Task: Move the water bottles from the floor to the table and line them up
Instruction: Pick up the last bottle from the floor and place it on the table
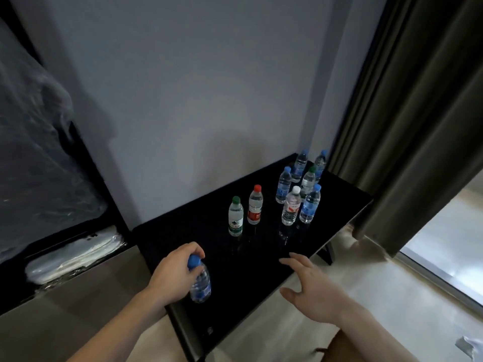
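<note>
A black glossy table point(261, 257) stands against the wall. My left hand point(172, 273) grips a blue-capped water bottle point(200, 284) by its cap and neck, upright over the table's near left part. My right hand point(311, 288) hovers open over the table's front edge, holding nothing. Farther back stand a green-capped bottle point(235, 216) and a red-capped bottle point(255, 205) side by side. At the far right, several more bottles cluster together, among them a white-capped bottle point(291, 206) and a blue-capped one point(310, 203).
A dark curtain point(407, 126) hangs at the right, close to the table's far end. A plastic-wrapped dark cabinet point(39, 165) stands to the left. Pale floor point(392, 296) lies right of the table, with a window sill beyond.
</note>
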Available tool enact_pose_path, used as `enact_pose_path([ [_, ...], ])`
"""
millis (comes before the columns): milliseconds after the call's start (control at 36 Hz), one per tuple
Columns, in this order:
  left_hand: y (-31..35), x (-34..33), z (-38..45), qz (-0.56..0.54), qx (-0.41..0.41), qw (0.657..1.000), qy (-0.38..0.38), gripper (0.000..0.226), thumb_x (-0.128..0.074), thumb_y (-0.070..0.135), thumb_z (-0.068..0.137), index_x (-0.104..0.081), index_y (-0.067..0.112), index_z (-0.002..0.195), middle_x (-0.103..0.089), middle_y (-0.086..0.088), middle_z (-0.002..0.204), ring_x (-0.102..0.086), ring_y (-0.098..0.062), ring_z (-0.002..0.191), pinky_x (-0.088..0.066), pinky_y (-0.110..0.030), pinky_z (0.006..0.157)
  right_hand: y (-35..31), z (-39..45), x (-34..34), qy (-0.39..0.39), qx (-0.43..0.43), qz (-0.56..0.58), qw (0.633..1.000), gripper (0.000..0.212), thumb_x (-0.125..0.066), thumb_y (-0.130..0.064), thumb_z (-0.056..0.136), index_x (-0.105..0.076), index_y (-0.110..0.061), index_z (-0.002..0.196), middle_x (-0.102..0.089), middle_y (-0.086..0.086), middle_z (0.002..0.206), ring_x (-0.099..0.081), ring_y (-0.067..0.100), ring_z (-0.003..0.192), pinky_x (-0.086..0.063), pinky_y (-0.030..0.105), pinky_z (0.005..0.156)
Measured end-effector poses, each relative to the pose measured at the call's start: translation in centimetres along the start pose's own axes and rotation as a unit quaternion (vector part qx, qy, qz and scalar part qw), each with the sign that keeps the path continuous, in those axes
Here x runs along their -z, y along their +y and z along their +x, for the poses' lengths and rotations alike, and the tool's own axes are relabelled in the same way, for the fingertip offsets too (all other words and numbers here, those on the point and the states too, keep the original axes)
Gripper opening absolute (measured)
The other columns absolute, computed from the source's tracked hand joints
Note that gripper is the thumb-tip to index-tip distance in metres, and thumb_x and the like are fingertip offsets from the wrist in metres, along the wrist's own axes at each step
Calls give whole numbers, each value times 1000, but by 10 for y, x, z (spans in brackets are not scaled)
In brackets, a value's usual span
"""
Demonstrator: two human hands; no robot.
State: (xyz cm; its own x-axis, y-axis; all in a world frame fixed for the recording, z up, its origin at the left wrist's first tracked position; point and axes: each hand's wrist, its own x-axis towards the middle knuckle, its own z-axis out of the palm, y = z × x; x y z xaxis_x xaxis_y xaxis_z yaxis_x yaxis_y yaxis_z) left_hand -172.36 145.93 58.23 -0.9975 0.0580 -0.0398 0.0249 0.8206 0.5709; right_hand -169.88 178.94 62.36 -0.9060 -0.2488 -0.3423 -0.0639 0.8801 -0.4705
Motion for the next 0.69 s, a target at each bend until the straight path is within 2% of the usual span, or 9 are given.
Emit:
enact_pose_path([
  [111,0,-6,32,-11,14,1000,-18,23,-71,28,89,-53,42,92,-60,19,96,-61,-1,81,-48,-21,69,8,37,14,-4,5,-11,1000,70,-62,-44,95,-28,-34,156,-12,-9,166,-23,23,151,-29,35,120],
  [306,-3,-28,92,-8,24,994,-106,19,-68,23,92,-57,33,103,-56,16,107,-60,-5,93,-55,-33,87,26,103,29,-16,-8,-29,999,70,-64,-44,93,-32,-34,154,-18,-7,164,-33,23,146,-33,33,118],
  [444,-6,-47,134,-12,26,990,-141,16,-66,20,94,-59,32,102,-55,14,108,-59,-6,96,-52,-29,88,42,138,35,-30,-27,-24,999,71,-64,-43,92,-31,-34,154,-17,-7,164,-31,23,146,-33,35,118],
  [528,-6,-56,157,-8,22,988,-152,14,-63,17,96,-63,29,103,-55,12,109,-60,-6,98,-53,-33,91,54,152,38,-38,-41,-25,998,72,-63,-46,91,-30,-36,154,-15,-9,164,-29,23,148,-34,36,118],
  [694,-10,-74,187,-3,19,985,-169,14,-62,21,98,-65,34,102,-52,19,111,-60,-3,97,-53,-27,89,71,174,45,-63,-60,-19,996,72,-62,-47,91,-29,-36,155,-12,-9,165,-23,24,149,-29,36,120],
])
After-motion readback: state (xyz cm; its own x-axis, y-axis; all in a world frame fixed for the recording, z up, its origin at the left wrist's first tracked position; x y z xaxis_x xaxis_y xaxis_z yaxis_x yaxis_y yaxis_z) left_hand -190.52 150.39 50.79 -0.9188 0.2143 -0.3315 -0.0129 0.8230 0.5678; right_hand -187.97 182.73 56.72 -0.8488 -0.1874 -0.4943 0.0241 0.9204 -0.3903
